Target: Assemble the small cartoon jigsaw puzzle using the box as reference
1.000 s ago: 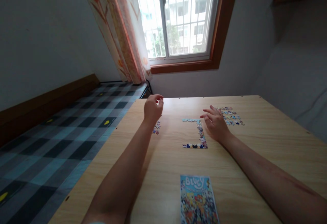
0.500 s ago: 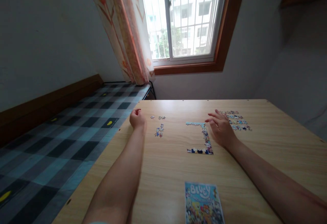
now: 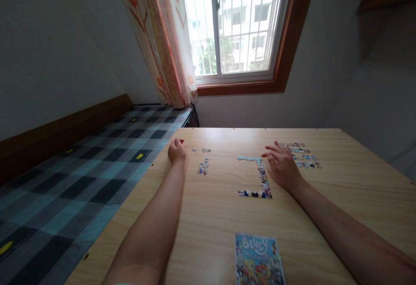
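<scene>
My left hand (image 3: 177, 151) rests at the table's left edge with its fingers curled in; whether anything is inside them is hidden. Just right of it lie a single puzzle piece (image 3: 194, 149) and a small joined bit (image 3: 206, 150). Nearer to me is a loose cluster of puzzle pieces (image 3: 203, 166). My right hand (image 3: 280, 163) is open, fingers spread low over the table, beside the top right corner of a partly joined puzzle border (image 3: 264, 176). That border has a top, right and bottom side. Rows of loose puzzle pieces (image 3: 303, 157) lie beyond the right hand, partly covered by it.
A puzzle picture sheet or box lid marked "Bluey" (image 3: 259, 259) lies at the near side of the wooden table (image 3: 208, 220). A bed with a checked cover (image 3: 97, 168) adjoins on the left. Behind are a curtain (image 3: 165, 37) and a barred window (image 3: 240, 29).
My left hand has shifted slightly to the right, and its fingers have turned a little. The right hand keeps nearly the same pose. The puzzle pieces lie as before.
</scene>
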A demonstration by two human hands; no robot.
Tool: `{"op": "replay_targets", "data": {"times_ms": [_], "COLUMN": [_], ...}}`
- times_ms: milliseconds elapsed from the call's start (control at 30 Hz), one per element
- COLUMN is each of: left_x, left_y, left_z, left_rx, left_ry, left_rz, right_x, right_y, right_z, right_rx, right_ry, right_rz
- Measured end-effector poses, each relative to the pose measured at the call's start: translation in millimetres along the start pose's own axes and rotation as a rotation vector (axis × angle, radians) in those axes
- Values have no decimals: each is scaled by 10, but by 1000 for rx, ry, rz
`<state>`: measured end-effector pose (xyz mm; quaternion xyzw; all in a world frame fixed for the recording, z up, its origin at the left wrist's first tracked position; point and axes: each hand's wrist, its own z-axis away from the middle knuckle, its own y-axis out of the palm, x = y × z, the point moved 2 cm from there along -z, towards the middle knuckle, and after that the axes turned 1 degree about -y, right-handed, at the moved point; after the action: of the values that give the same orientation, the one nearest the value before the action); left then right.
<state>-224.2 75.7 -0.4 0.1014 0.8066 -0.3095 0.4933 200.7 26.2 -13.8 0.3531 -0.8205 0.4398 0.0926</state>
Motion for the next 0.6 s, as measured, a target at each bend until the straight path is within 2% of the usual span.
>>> {"op": "replay_targets", "data": {"times_ms": [233,600], "left_x": [4,14], "left_y": [-15,-16], "left_z": [18,38], "left_rx": [-6,31], "left_ry": [-40,4], "left_rz": [7,29], "right_x": [10,8], "right_y": [-9,-10], "right_z": [2,12], "right_rx": [-4,-14], "right_ry": [-11,-15], "right_rz": [2,8]}}
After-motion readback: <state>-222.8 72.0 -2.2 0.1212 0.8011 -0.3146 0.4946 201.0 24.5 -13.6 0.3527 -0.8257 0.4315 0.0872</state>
